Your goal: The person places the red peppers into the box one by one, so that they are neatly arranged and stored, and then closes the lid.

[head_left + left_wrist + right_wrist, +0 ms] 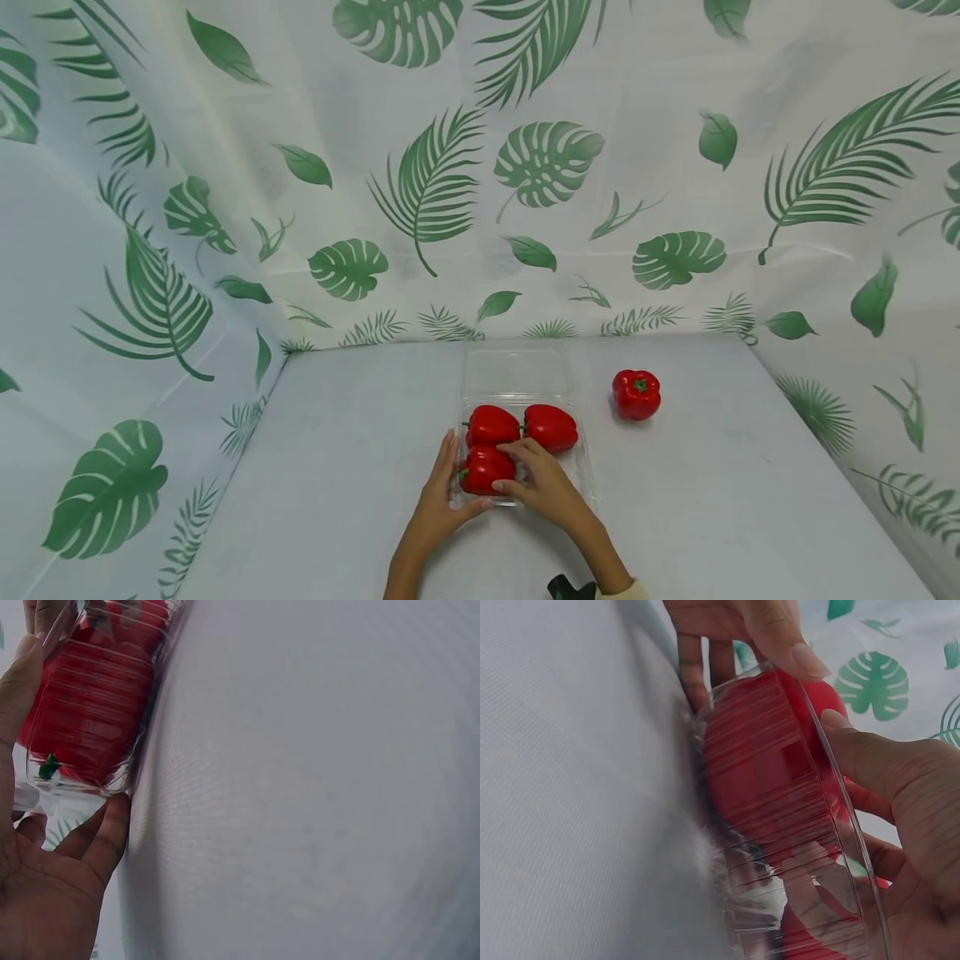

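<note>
A clear plastic clamshell container point(583, 477) stands on the table with its lid folded back, away from me. Two red bell peppers lie in its far half, one at left point(492, 426) and one at right point(551, 427). A third red bell pepper point(480, 472) sits in the near left part, stem to the left. My right hand point(553, 490) holds this pepper between thumb and fingers. My left hand point(435, 507) steadies the container's near left corner, fingers along its left side, thumb at the front wall. Through the ribbed wall, the left wrist view shows the pepper's green stem point(49, 766).
Another red bell pepper point(636, 395) stands upright on the white table point(697, 500), right of the container. The transparent lid point(516, 372) lies toward the back wall. Leaf-printed cloth point(450, 208) encloses the table at the back and sides.
</note>
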{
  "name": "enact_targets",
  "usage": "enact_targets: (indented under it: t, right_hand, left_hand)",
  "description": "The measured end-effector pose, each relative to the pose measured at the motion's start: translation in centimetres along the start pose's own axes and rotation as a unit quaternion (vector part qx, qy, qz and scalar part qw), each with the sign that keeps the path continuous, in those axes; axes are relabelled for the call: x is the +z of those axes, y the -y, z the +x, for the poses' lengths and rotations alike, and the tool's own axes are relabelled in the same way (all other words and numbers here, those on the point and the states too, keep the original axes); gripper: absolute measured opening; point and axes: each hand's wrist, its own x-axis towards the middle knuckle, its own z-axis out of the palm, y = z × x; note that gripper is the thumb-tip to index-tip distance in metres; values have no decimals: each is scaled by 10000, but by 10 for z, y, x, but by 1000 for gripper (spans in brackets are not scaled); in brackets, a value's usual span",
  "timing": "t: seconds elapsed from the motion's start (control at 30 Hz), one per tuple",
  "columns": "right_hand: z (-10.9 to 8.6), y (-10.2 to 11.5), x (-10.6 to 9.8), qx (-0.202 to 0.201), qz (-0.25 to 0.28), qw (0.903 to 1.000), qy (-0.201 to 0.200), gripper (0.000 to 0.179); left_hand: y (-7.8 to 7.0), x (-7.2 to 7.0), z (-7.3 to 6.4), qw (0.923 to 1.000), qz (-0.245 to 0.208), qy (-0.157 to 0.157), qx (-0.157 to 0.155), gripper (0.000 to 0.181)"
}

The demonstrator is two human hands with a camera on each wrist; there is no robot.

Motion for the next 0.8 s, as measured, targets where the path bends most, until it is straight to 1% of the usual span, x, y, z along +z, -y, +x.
enact_targets:
  t: [0.4,0.63,0.8]
  right_hand:
    - [1,2,-2,32,-38,9998,173,59]
    - [0,2,-3,53,-148,9995,272,59]
    - [-1,3,-4,78,-132,9994,300,59]
  left_hand:
    - [2,0,2,10000,16,-39,70,104]
    - [-1,-1,0,10000,-3,-34,-5,104]
    - [-1,1,0,10000,34,-59,18,103]
